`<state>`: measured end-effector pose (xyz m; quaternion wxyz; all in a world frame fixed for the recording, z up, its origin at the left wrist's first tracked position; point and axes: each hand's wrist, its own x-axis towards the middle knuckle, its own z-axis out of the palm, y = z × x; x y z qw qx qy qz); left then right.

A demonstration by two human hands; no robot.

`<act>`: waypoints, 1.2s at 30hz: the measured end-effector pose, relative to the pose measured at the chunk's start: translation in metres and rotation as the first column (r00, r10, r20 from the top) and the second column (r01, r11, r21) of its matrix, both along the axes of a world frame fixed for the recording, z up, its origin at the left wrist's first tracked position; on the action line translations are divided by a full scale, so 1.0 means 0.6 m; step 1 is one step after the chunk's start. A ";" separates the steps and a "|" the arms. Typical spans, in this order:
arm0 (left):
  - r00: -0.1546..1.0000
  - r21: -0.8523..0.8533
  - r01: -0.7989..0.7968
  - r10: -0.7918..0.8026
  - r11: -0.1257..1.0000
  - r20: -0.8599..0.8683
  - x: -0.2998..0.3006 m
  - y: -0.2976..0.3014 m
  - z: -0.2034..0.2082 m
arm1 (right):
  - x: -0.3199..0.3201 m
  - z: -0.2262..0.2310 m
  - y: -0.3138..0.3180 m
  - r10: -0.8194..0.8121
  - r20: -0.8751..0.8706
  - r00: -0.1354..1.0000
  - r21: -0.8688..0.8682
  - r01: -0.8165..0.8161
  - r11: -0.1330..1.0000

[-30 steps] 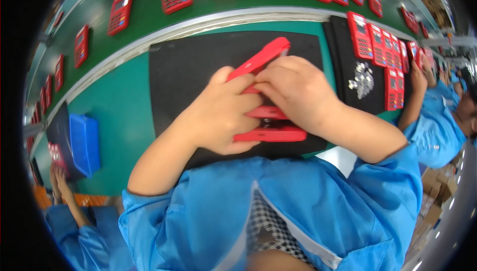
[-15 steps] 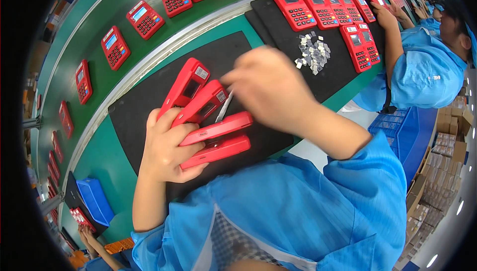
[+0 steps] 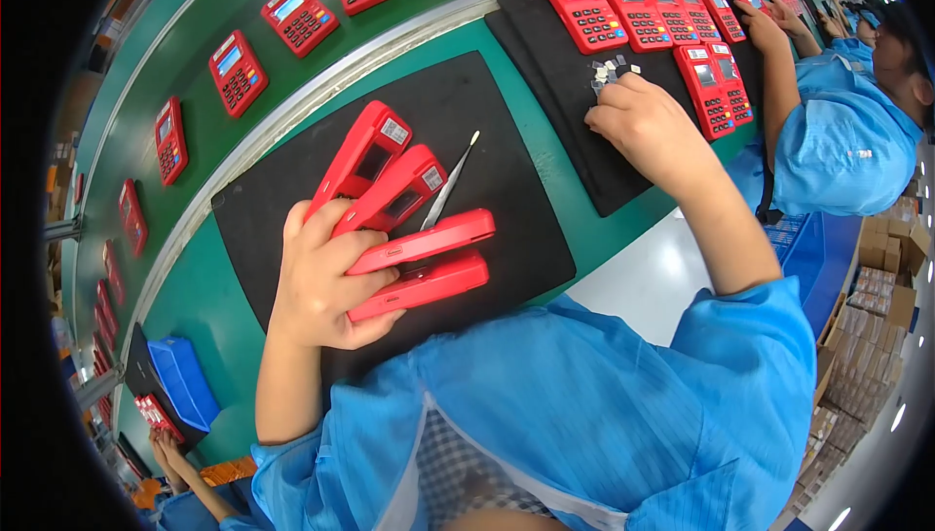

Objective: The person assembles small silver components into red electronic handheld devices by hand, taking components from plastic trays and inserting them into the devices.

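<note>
Fanned out in my left hand [image 3: 326, 273] are several red card payment terminals [image 3: 429, 239], their lower ends wrapped by my fingers. Two show small dark screens and white labels; the other two stand edge-on. A pair of pointed metal tweezers [image 3: 453, 180] lies on the black mat [image 3: 516, 209] beside them. Off to the right, my right hand [image 3: 648, 127] reaches down at a pile of small white and grey pieces [image 3: 609, 70] on another black mat. Its fingers are bent and drawn together; their tips and anything between them are hidden, and the hand covers much of the pile.
More red terminals [image 3: 667, 19] stand in rows beyond the pile. Others with lit screens [image 3: 299, 19] ride the green conveyor [image 3: 195, 209] along the far side. A co-worker in blue [image 3: 847, 141] handles a terminal at right. A blue bin [image 3: 185, 383] sits at far left.
My right hand has moved from above the terminals to the pile at the right. The tweezers now show fully. My left hand keeps its hold on the terminals.
</note>
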<state>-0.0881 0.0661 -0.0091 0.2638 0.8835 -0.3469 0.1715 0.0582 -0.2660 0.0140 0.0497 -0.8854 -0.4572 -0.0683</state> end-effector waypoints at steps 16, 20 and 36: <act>1.000 -0.095 -0.010 0.011 0.995 0.008 -0.009 0.003 -0.024 | -0.165 0.007 0.232 0.160 -0.437 0.885 0.530 0.110 0.841; 1.000 -0.096 -0.004 0.005 0.995 0.005 -0.014 0.006 -0.025 | -0.170 0.012 0.233 0.093 -0.369 0.925 0.460 0.095 0.883; 1.000 0.002 -0.019 0.019 1.000 -0.001 -0.003 -0.008 -0.008 | -0.112 0.047 0.156 0.280 -0.338 0.899 0.161 -0.238 0.958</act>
